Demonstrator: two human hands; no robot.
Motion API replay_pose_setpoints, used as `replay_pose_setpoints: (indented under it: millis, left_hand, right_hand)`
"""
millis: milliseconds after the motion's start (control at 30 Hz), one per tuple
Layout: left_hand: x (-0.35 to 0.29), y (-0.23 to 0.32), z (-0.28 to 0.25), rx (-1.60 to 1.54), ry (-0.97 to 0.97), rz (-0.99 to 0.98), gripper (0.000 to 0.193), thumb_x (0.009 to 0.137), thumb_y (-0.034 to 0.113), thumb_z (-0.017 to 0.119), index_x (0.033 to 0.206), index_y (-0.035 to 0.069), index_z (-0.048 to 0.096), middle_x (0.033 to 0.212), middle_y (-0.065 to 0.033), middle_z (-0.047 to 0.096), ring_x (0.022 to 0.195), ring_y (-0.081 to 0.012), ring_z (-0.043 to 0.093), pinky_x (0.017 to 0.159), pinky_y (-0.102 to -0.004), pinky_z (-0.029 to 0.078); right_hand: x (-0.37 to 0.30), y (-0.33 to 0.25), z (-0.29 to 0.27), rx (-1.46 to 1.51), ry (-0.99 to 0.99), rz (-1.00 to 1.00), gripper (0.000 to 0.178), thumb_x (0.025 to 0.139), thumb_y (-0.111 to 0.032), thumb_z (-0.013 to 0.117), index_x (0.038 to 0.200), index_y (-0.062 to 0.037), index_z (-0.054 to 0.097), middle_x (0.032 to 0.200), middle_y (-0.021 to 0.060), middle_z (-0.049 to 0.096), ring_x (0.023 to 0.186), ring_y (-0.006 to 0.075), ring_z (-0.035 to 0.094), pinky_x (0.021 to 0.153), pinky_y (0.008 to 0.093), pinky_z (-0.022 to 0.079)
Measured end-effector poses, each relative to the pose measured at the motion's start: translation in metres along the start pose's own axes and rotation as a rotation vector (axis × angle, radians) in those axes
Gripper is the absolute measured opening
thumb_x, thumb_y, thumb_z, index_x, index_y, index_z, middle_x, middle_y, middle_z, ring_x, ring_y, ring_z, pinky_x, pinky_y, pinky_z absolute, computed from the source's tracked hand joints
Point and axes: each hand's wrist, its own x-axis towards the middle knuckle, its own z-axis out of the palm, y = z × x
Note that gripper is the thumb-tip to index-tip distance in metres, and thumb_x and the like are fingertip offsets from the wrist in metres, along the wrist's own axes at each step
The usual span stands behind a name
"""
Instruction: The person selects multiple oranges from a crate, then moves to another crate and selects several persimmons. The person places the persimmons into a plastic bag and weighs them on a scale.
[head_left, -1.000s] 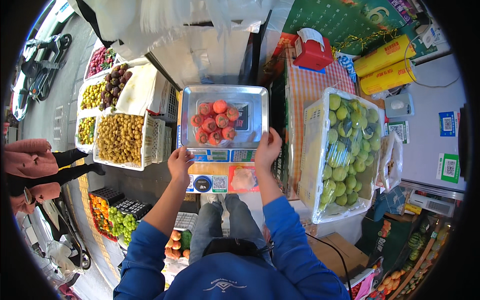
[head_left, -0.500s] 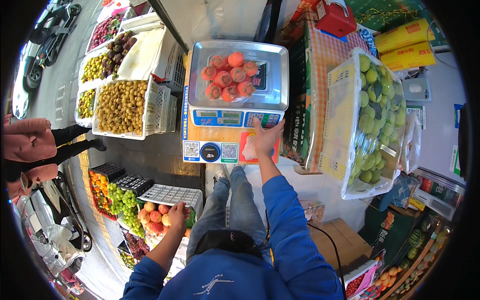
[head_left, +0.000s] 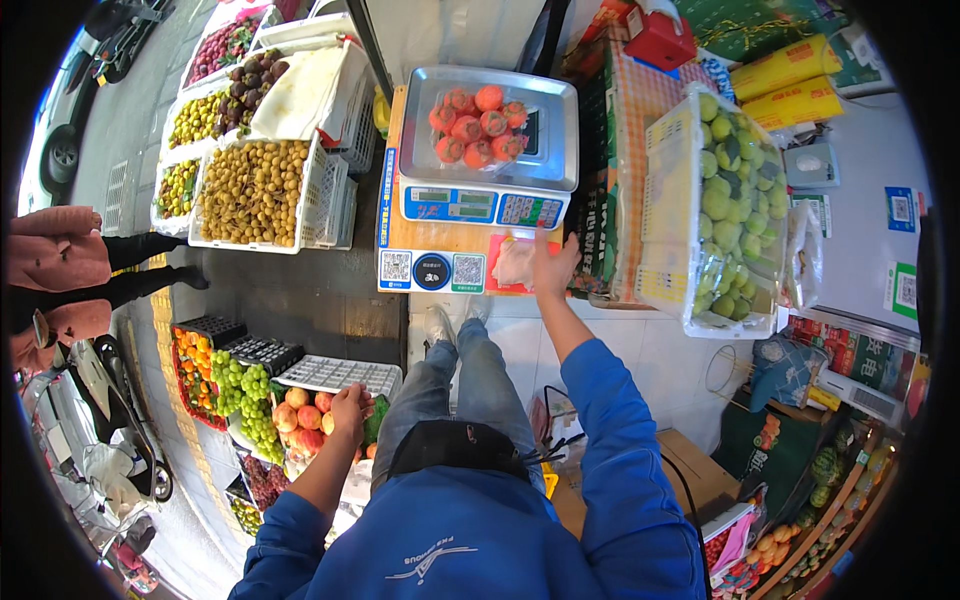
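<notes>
Orange-red persimmons [head_left: 478, 125] lie in clear plastic on the metal pan [head_left: 555, 150] of a blue-and-white digital scale. My right hand [head_left: 553, 264] is just below the scale's keypad [head_left: 530, 211], fingers stretched out and holding nothing visible. Beside it, a crumpled pale wrapper [head_left: 515, 262] rests on a red card at the counter's front edge. My left hand [head_left: 347, 414] hangs low on the left, next to red-yellow round fruit [head_left: 304, 418]. Its fingers curl inward, and nothing shows in them.
White crates of brown longan-like fruit [head_left: 250, 190] stand at left. Green grapes [head_left: 245, 395] sit below them by a white crate [head_left: 340, 374]. A crate of green fruit [head_left: 735, 210] is on the right. A person in pink [head_left: 60, 260] stands far left.
My right hand has shifted slightly right and up, still near the keypad. My left hand has risen a little beside the round fruit. The whole view has shifted slightly.
</notes>
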Motion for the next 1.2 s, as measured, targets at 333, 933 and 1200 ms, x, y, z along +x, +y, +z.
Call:
replay_pose_setpoints:
  millis: [333,933,1200]
  left_hand:
    - [0.021,0.014,0.012,0.031,-0.126,0.205,0.033,0.103,0.033,0.062,0.083,0.007,0.064,0.065,-0.0014,0.056,0.052,-0.0153,0.052,0.048,-0.0314,0.045]
    - [-0.156,0.128,0.305,0.732,-0.298,1.042,0.026,0.098,0.017,0.066,0.116,-0.002,0.071,0.111,-0.0165,0.074,0.106,-0.0246,0.069,0.095,-0.0364,0.053]
    - [-0.251,0.133,0.388,0.511,-0.076,1.211,0.014,0.090,0.001,0.067,0.103,0.001,0.072,0.090,-0.0158,0.074,0.081,-0.0261,0.072,0.074,-0.0339,0.056]
  right_hand:
    - [-0.058,0.025,-0.073,0.135,-0.655,-0.060,0.025,0.096,-0.026,0.069,0.088,-0.0023,0.066,0.074,0.0029,0.066,0.070,0.0157,0.063,0.066,0.0341,0.052]
    - [0.350,-0.230,-0.498,-0.326,0.387,-0.543,0.065,0.083,-0.051,0.079,0.126,-0.0031,0.068,0.112,0.0230,0.070,0.105,0.0384,0.069,0.089,0.0467,0.055]
    - [0.534,-0.204,-0.470,-0.226,0.361,-0.557,0.069,0.071,-0.061,0.083,0.101,0.0006,0.075,0.109,0.0266,0.069,0.104,0.0408,0.066,0.093,0.0466,0.053]
